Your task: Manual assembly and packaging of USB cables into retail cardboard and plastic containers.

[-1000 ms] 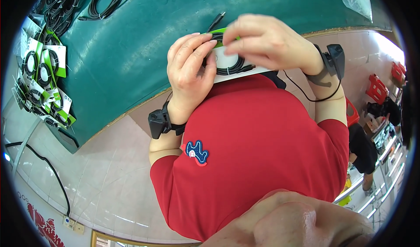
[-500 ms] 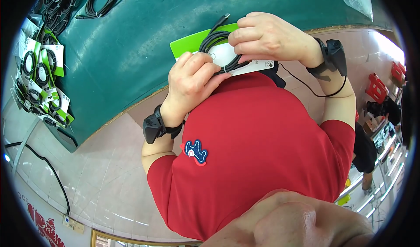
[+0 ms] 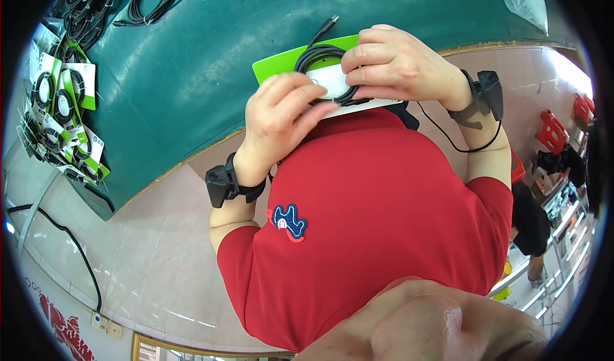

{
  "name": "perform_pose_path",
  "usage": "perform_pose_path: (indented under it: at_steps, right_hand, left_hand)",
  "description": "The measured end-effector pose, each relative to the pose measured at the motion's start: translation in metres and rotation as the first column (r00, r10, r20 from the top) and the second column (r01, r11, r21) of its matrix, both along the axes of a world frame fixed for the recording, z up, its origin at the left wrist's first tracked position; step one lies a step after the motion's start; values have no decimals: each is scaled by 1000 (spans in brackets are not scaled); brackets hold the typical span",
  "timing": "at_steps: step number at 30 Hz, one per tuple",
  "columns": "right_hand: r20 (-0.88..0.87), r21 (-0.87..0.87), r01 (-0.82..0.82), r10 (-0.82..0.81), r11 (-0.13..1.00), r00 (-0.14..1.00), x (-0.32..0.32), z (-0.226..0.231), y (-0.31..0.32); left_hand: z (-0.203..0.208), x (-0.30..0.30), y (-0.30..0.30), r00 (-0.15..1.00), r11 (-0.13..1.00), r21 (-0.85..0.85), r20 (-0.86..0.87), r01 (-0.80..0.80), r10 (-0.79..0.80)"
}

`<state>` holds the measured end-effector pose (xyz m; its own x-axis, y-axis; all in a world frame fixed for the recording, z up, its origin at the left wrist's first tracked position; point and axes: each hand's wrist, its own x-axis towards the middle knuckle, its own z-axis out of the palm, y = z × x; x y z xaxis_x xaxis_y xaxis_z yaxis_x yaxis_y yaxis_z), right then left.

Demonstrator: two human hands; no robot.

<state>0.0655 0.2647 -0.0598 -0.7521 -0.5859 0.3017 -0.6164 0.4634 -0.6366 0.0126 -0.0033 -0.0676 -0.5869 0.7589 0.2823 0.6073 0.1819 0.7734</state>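
A black coiled cable (image 3: 311,55) lies against a green and white cardboard card (image 3: 272,67) at the table's near edge, close to my red shirt. One cable end with a metal plug (image 3: 329,24) sticks out past the card's far edge. My right hand (image 3: 395,65) is closed on the right side of the coil, its fingertips bent over cable and card. Beside the coil's lower left part is my left hand (image 3: 276,112). Its fingertips and thumb are smeared by motion, so whether they grip the cable is unclear.
On the green table (image 3: 179,86), several carded cables (image 3: 64,108) are piled at the left. Loose black cables (image 3: 89,9) and a separate coil (image 3: 150,2) lie at the far left. A clear plastic bag (image 3: 523,2) sits at the far right. Red stools (image 3: 552,132) stand on the right.
My left fingers have shifted and blurred near the coil's lower edge. My right hand has moved slightly toward me, still at the coil's right side. Coil and card have tilted a little.
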Motion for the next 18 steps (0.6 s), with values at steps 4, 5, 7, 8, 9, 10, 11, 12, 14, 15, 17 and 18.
perform_pose_path:
  at_steps: [4,5,7,8,9,10,11,12,14,15,17,18]
  right_hand:
    - [0,-19,2,-2,1000,1000,0,-1,-2]
    - [-1,-25,2,-2,1000,1000,-1,-1,-2]
    - [1,-37,5,-5,999,1000,0,-3,-3]
    - [3,-48,7,-7,999,1000,0,-3,-3]
    - [4,-59,10,-10,998,1000,0,-4,-3]
    - [3,-59,11,-11,998,1000,-1,-4,-2]
    - [1,-72,8,-8,997,1000,-2,-3,-2]
    - [-1,-84,4,-4,996,1000,-2,-3,-1]
    - [-5,-98,0,0,995,1000,-3,-3,-2]
    - [4,-139,21,-20,990,1000,-4,-3,-3]
    - [25,-217,66,-62,974,998,-5,-4,-6]
    - [24,-216,69,-65,974,998,-6,-5,-11]
  left_hand:
    - [11,-2,23,937,952,31,-170,-306,306]
    - [8,-3,24,937,952,30,-170,-306,306]
    - [-2,-5,26,937,955,56,-186,-291,296]
    - [-5,-6,26,937,957,69,-194,-282,290]
    - [-6,-6,26,937,957,69,-194,-281,289]
    - [-7,-7,25,942,961,74,-194,-266,276]
    - [-7,-8,24,945,965,78,-194,-252,263]
    - [-8,-9,23,949,968,81,-194,-239,251]
    - [-7,-8,23,948,968,80,-196,-238,249]
    - [-7,-8,23,949,968,78,-197,-237,248]
    - [-7,-7,23,949,970,79,-200,-232,243]
    - [-7,-7,23,949,969,75,-199,-234,244]
